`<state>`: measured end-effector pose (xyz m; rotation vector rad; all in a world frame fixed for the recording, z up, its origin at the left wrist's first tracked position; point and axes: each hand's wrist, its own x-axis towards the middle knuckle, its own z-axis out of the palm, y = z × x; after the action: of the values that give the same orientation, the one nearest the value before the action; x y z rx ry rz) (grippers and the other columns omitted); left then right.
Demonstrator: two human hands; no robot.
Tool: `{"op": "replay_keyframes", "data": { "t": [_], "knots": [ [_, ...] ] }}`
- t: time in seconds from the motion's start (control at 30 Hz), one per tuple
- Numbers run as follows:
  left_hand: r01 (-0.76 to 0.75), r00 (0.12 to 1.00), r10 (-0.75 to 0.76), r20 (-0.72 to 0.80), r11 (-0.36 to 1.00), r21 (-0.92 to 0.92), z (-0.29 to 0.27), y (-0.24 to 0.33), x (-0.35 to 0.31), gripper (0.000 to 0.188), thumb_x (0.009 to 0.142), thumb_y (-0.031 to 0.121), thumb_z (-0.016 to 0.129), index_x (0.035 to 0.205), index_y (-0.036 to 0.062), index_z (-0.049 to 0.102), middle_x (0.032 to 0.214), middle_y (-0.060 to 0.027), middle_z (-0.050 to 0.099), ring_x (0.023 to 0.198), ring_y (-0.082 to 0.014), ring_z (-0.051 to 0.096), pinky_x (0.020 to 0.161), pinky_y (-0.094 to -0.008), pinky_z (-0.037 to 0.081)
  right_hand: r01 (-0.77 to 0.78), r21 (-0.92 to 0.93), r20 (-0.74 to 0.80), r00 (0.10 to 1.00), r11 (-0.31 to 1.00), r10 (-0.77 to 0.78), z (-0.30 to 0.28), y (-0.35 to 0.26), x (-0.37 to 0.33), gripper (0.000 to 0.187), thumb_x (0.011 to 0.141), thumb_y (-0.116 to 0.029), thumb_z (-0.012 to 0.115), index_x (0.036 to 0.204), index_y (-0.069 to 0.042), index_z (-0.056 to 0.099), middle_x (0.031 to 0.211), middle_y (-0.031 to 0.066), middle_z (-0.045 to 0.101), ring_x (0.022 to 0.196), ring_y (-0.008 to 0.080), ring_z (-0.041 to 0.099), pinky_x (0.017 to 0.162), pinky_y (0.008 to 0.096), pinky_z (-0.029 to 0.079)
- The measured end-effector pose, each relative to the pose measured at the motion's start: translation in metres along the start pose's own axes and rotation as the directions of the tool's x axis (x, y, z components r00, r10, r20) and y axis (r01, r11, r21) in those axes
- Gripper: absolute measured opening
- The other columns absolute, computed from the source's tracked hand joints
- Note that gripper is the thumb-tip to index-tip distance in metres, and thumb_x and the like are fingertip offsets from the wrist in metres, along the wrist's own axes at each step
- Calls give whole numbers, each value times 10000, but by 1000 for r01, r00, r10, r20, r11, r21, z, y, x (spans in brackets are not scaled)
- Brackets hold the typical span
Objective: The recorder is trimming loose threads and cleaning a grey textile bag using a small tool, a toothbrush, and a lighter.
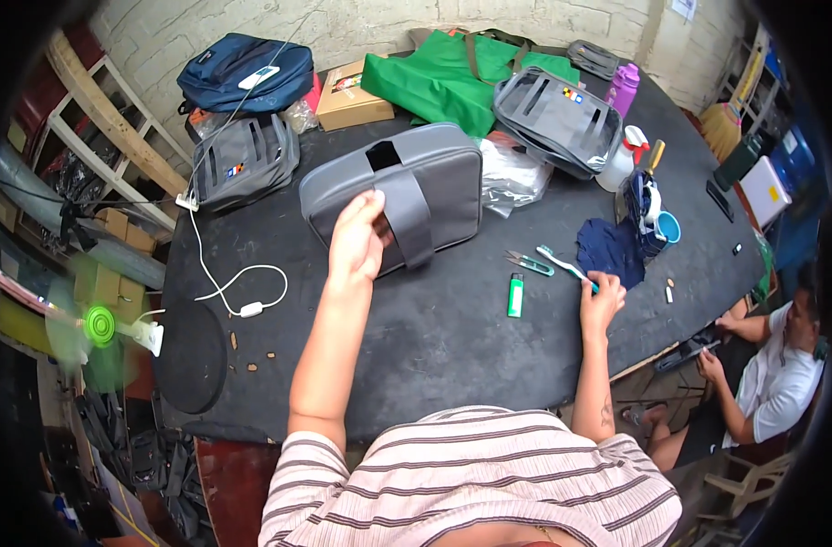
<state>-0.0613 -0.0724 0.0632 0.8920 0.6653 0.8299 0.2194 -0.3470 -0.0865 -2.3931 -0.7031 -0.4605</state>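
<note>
A grey zippered case (452,182) stands tilted on the black table, a wide grey band across its face. My left hand (357,239) is closed on the edge of that band, its fingers partly hidden behind it. To the right, my right hand (602,303) pinches the handle of a white and teal toothbrush (566,263), whose head points up and left. Beside the brush head lies a pair of thread snips (531,263). Just below the snips is a green lighter (515,296). A dark blue cloth (609,251) lies crumpled beyond my right hand.
Two grey bags with clear fronts (562,123) flank the case. Behind are a blue backpack (243,73), a cardboard box (352,105) and green fabric (443,82). A spray bottle (621,162) stands right. A white cable (243,273) and a spinning fan (99,325) are left; another person (767,365) sits right.
</note>
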Motion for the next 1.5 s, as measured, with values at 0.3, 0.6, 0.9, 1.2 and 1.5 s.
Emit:
{"op": "replay_keyframes", "data": {
  "t": [0.3,0.6,0.9,1.2,1.5],
  "knots": [
    [-224,861,-176,476,709,668,-54,133,30,107,923,159,545,928,57,577,848,35,604,772,-52,542,733,-218,429,33,83,-2,999,996,-33,-8,-6,3,108,781,-129,670,889,-117,666,1017,68,549,1054,295,452,904,439,361],
    [-292,954,-57,294,42,956,-75,115,65,108,886,77,519,891,-3,591,820,-65,577,831,-145,533,795,-283,424,88,117,124,987,989,-102,8,-42,-11,122,769,-110,674,891,-115,667,1002,52,552,1026,288,452,917,424,330],
    [-502,859,69,508,-82,861,-51,133,-53,542,641,361,804,1044,52,617,1062,-92,574,1106,-277,500,954,-374,391,130,-8,40,991,991,-130,13,-25,-18,113,774,-119,665,887,-132,655,1029,49,549,1067,302,444,900,446,341],
    [-335,921,166,351,-119,935,-92,123,-18,449,791,235,682,1143,-18,568,1238,-115,507,1125,-323,513,950,-379,407,164,-34,30,986,986,-163,22,-24,-18,136,777,-121,658,912,-138,663,1040,42,542,1067,298,438,905,454,332],
    [-100,992,72,104,-54,994,-109,149,13,502,834,328,656,1202,3,554,1191,-162,575,1128,-267,536,939,-343,413,168,-100,38,986,981,-165,23,-21,-18,148,784,-130,652,927,-162,673,1043,45,548,1042,304,461,851,466,357]
  ]
}}
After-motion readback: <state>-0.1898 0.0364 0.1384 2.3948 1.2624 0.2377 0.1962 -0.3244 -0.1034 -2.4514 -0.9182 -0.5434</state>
